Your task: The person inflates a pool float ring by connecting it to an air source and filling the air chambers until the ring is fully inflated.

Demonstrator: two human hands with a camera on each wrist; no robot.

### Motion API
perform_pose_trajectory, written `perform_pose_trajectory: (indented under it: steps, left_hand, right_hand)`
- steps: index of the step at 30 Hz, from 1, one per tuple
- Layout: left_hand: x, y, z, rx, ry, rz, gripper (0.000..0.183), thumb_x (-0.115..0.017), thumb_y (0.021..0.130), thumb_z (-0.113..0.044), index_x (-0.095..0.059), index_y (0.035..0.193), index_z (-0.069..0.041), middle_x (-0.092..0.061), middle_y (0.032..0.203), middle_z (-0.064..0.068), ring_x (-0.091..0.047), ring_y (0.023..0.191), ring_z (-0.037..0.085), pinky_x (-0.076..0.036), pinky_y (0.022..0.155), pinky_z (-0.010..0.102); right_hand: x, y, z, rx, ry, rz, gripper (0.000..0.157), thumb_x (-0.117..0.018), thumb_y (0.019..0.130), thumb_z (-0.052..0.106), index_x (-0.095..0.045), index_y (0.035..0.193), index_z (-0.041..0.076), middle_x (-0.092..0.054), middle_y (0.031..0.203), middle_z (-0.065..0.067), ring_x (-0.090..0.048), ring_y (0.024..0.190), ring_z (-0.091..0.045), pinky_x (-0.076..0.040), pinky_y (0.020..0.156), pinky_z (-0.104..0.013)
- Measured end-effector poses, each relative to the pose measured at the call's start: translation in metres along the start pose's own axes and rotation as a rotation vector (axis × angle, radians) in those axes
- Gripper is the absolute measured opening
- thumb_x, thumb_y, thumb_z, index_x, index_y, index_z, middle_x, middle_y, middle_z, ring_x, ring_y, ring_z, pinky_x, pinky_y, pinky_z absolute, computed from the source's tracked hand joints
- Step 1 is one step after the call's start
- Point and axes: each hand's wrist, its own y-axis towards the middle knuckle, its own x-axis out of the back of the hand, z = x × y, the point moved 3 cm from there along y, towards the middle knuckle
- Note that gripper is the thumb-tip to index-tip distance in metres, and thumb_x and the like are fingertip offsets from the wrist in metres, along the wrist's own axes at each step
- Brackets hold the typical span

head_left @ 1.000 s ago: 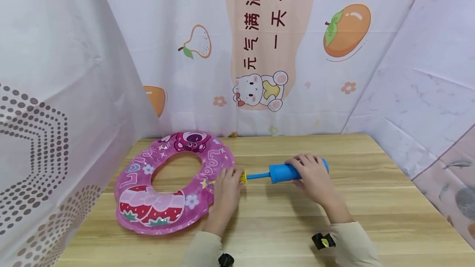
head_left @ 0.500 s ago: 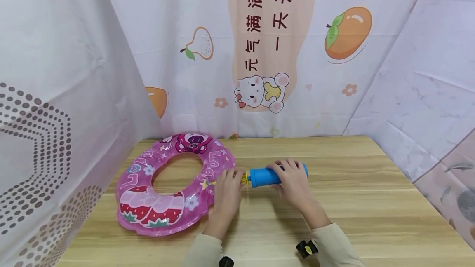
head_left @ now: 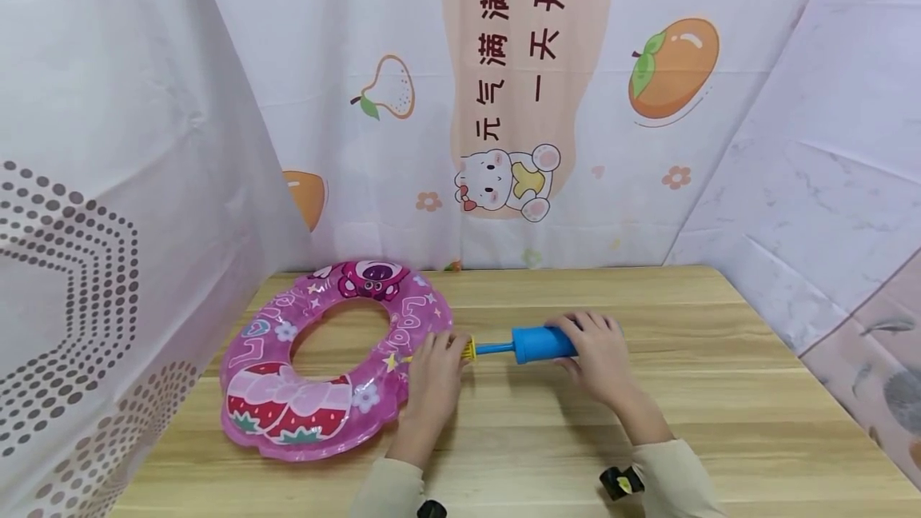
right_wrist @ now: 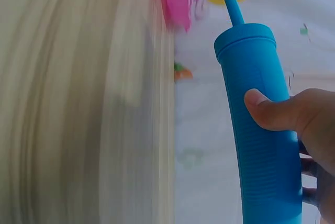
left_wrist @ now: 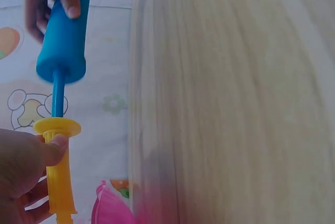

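A pink inflatable swim ring [head_left: 327,446] with strawberry and bear prints lies on the left of the table. Beside its right edge, my left hand [head_left: 434,378] grips the yellow handle [left_wrist: 60,182] of a hand air pump, thumb just below the round flange. The handle's thin tip points at the ring; my fingers hide where the two meet. My right hand [head_left: 597,358] is wrapped round the blue pump barrel [right_wrist: 259,145]. Between barrel and handle a length of blue rod [head_left: 495,348] shows, so the pump is partly drawn out.
The wooden table [head_left: 532,454] reaches back to a white printed curtain [head_left: 403,150]. More cloth hangs on the left and right sides. A black strap mount [head_left: 620,484] sits at my right wrist.
My right hand first slid the barrel left against the handle, then drew it back right, baring the rod again. My left hand stays on the handle near the ring.
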Motion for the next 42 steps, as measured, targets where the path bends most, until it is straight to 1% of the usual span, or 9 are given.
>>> perform_pose_trajectory:
  steps: [5, 10, 14, 20, 27, 31, 35, 38, 42]
  left_hand:
    - [-0.001, 0.000, 0.000, -0.006, 0.005, 0.016, 0.032, -0.077, 0.080, -0.023, -0.070, 0.110, -0.017, -0.068, 0.100, 0.004, -0.058, 0.089, 0.019, -0.055, 0.078, 0.034]
    - [-0.001, 0.000, 0.001, -0.003, 0.013, 0.046, 0.032, -0.076, 0.081, -0.024, -0.069, 0.112, -0.018, -0.068, 0.101, 0.003, -0.058, 0.091, 0.019, -0.055, 0.080, 0.034]
    - [-0.001, 0.000, 0.001, 0.006, 0.009, 0.078, 0.032, -0.075, 0.083, -0.025, -0.069, 0.114, -0.019, -0.068, 0.103, 0.003, -0.057, 0.092, 0.019, -0.055, 0.082, 0.034]
    - [-0.001, 0.000, 0.002, 0.001, 0.009, 0.093, 0.031, -0.075, 0.083, -0.024, -0.069, 0.114, -0.019, -0.067, 0.104, 0.004, -0.056, 0.093, 0.019, -0.054, 0.082, 0.034]
    - [-0.001, 0.007, 0.001, 0.000, 0.017, 0.110, 0.033, -0.073, 0.085, -0.022, -0.067, 0.117, -0.018, -0.067, 0.108, 0.006, -0.055, 0.094, 0.021, -0.053, 0.083, 0.035]
    - [0.000, 0.009, 0.000, -0.008, 0.020, 0.084, 0.032, -0.073, 0.085, -0.022, -0.068, 0.116, -0.017, -0.068, 0.107, 0.006, -0.055, 0.094, 0.022, -0.052, 0.082, 0.035]
    - [-0.002, 0.008, -0.001, -0.018, 0.033, 0.047, 0.032, -0.075, 0.082, -0.022, -0.069, 0.113, -0.017, -0.068, 0.104, 0.006, -0.054, 0.091, 0.021, -0.050, 0.078, 0.034]
    - [-0.004, 0.007, -0.001, -0.028, 0.051, 0.024, 0.031, -0.077, 0.079, -0.022, -0.068, 0.109, -0.018, -0.068, 0.101, 0.005, -0.054, 0.090, 0.021, -0.049, 0.077, 0.033]
    - [-0.005, 0.006, -0.004, -0.028, 0.061, 0.035, 0.031, -0.077, 0.079, -0.022, -0.067, 0.108, -0.018, -0.067, 0.101, 0.004, -0.053, 0.089, 0.021, -0.049, 0.077, 0.033]
  right_hand:
    - [0.009, -0.011, -0.024, -0.021, 0.014, 0.018, 0.060, -0.092, 0.064, 0.016, -0.064, 0.117, 0.020, -0.068, 0.113, -0.012, -0.060, 0.108, -0.036, -0.047, 0.089, -0.057]
    - [0.019, -0.021, -0.041, -0.005, 0.008, -0.007, 0.062, -0.092, 0.061, 0.012, -0.064, 0.116, 0.016, -0.068, 0.109, -0.012, -0.061, 0.104, -0.037, -0.048, 0.085, -0.058]
    - [0.025, -0.027, -0.050, -0.003, 0.004, -0.028, 0.062, -0.092, 0.060, 0.011, -0.065, 0.115, 0.015, -0.068, 0.107, -0.013, -0.061, 0.103, -0.038, -0.048, 0.084, -0.058]
    - [0.027, -0.030, -0.056, 0.005, 0.002, -0.024, 0.061, -0.092, 0.060, 0.012, -0.065, 0.115, 0.015, -0.068, 0.107, -0.014, -0.061, 0.103, -0.038, -0.048, 0.084, -0.058]
    - [0.023, -0.024, -0.047, 0.035, 0.059, -0.004, 0.056, -0.090, 0.066, 0.013, -0.066, 0.116, 0.010, -0.067, 0.107, -0.014, -0.062, 0.103, -0.038, -0.051, 0.089, -0.057]
    - [0.019, -0.017, -0.036, 0.022, 0.060, 0.028, 0.055, -0.089, 0.068, 0.014, -0.066, 0.118, 0.012, -0.068, 0.109, -0.013, -0.062, 0.106, -0.038, -0.051, 0.090, -0.058]
    - [0.011, -0.010, -0.019, 0.008, 0.052, 0.082, 0.053, -0.088, 0.071, 0.016, -0.065, 0.119, 0.012, -0.068, 0.111, -0.012, -0.063, 0.107, -0.037, -0.051, 0.092, -0.059]
    - [0.004, -0.006, -0.004, -0.001, 0.050, 0.104, 0.052, -0.087, 0.072, 0.019, -0.065, 0.119, 0.013, -0.069, 0.111, -0.012, -0.063, 0.107, -0.035, -0.051, 0.094, -0.057]
    - [-0.004, 0.000, 0.016, -0.003, 0.050, 0.109, 0.052, -0.086, 0.073, 0.024, -0.066, 0.120, 0.015, -0.069, 0.110, -0.010, -0.064, 0.107, -0.033, -0.051, 0.095, -0.055]
